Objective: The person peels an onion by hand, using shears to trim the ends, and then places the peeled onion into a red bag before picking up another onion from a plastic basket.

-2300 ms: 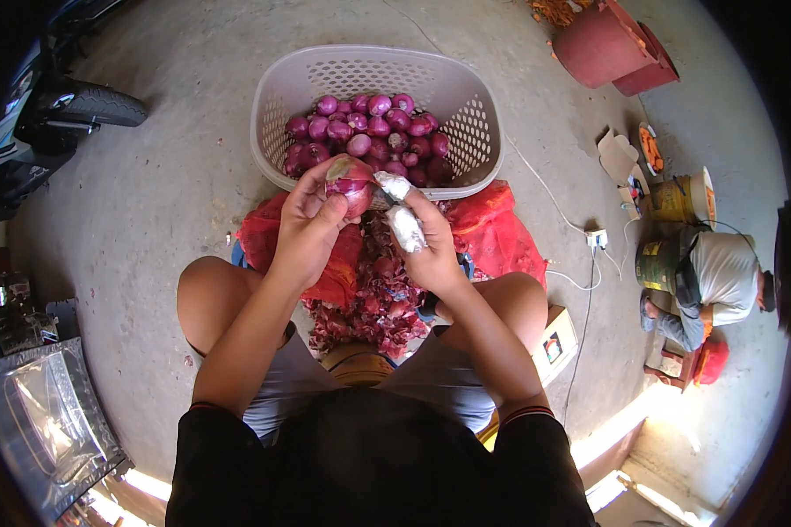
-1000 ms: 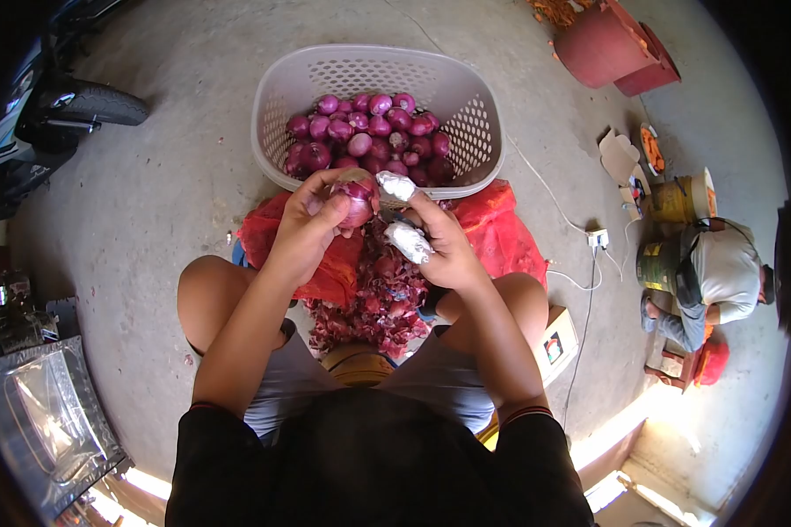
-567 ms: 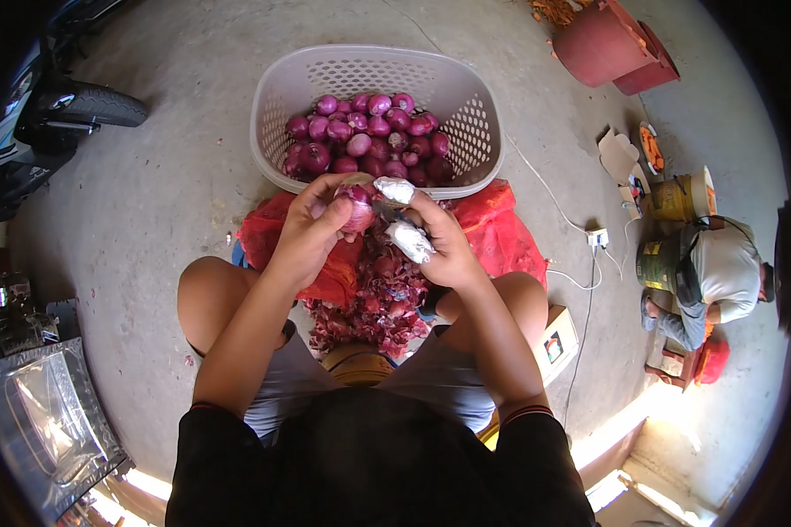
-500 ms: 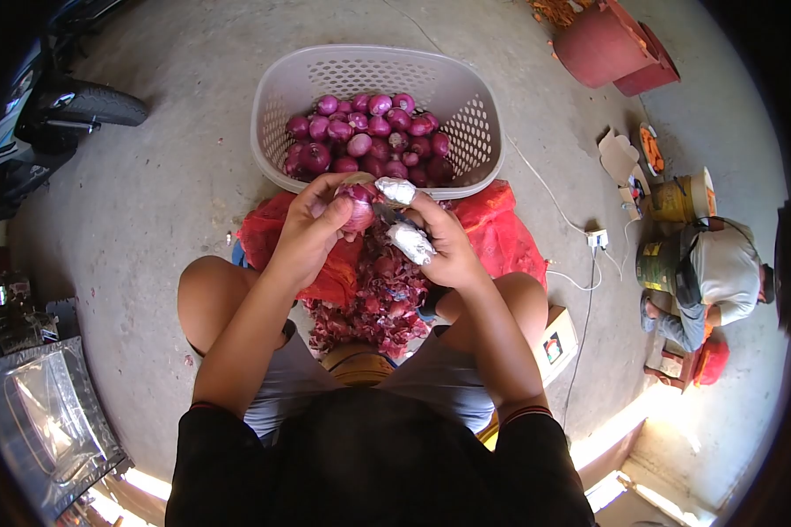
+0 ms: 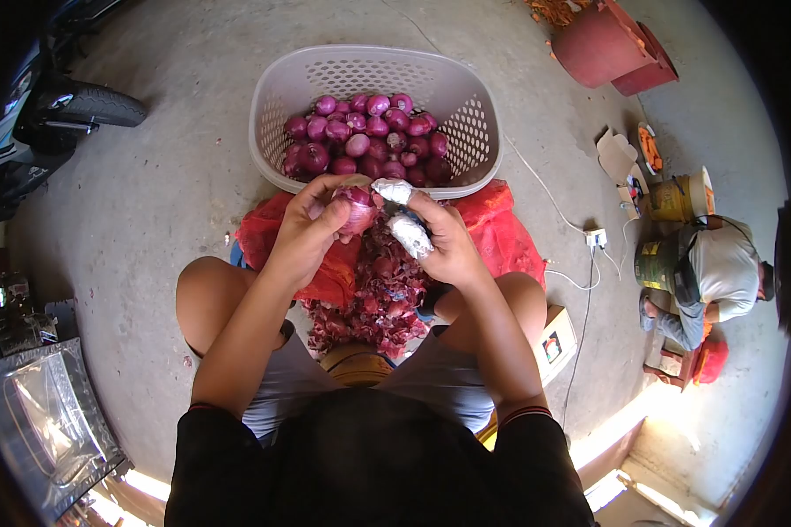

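My left hand (image 5: 310, 227) is wrapped round a red onion (image 5: 357, 211), held just in front of the basket's near rim. My right hand (image 5: 438, 237) is closed beside it, with silvery wrapping (image 5: 410, 235) on its thumb and a finger. Something small and dark shows between those wrapped fingers, perhaps a blade; its shape is mostly hidden. Beyond the hands, several purple onions (image 5: 358, 145) lie in a grey perforated basket (image 5: 268, 114). Below the hands is a heap of onion skins (image 5: 373, 299), with red mesh sacks (image 5: 505, 233) on both sides.
A motorcycle wheel (image 5: 97, 104) stands at the left. Red tubs (image 5: 598, 44) are at the upper right. A power strip (image 5: 596, 238) with cables lies on the floor. At the right, another person (image 5: 721, 268) sits bent over near buckets (image 5: 677, 198).
My right hand's wrapped fingers have shifted slightly left against the onion. The onion has turned a little in my left hand. The basket looks unchanged.
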Demonstrator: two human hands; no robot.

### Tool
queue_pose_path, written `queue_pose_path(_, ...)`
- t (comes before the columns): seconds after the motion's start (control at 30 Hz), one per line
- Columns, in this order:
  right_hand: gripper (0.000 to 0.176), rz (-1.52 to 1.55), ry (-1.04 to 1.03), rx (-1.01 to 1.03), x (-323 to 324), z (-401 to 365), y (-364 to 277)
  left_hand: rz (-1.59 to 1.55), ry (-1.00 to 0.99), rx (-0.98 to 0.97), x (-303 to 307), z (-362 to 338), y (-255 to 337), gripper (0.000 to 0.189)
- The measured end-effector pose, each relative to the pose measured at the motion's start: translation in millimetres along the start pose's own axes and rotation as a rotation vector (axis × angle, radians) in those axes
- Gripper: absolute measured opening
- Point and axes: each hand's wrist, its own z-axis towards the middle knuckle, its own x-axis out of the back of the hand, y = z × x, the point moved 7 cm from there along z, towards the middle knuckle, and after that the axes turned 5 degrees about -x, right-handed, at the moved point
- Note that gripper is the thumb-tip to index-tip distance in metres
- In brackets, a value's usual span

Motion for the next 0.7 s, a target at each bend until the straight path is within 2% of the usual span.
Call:
queue_pose_path(0.17, 0.048, 0.132, 0.063, 0.012, 0, 3, -2, -0.001, 0.000, 0.005, -2, 1, 0, 0.055)
queue_pose_path(0.27, 0.048, 0.134, 0.033, 0.047, 3, 1, -5, -0.012, 0.002, 0.033, 0, 1, -2, 0.055)
queue_pose_path(0.37, 0.048, 0.125, -0.027, -0.066, 3, -3, -1, -0.029, 0.013, 0.022, 1, 1, -1, 0.054)
queue_pose_path(0.57, 0.048, -0.017, 0.005, 0.069, 1, 1, -5, -0.053, 0.005, 0.029, 0, -1, -3, 0.052)
queue_pose_path(0.7, 0.047, 0.049, -0.006, 0.012, 3, 3, -10, -0.105, -0.020, 0.051, -11, -2, 1, 0.047)
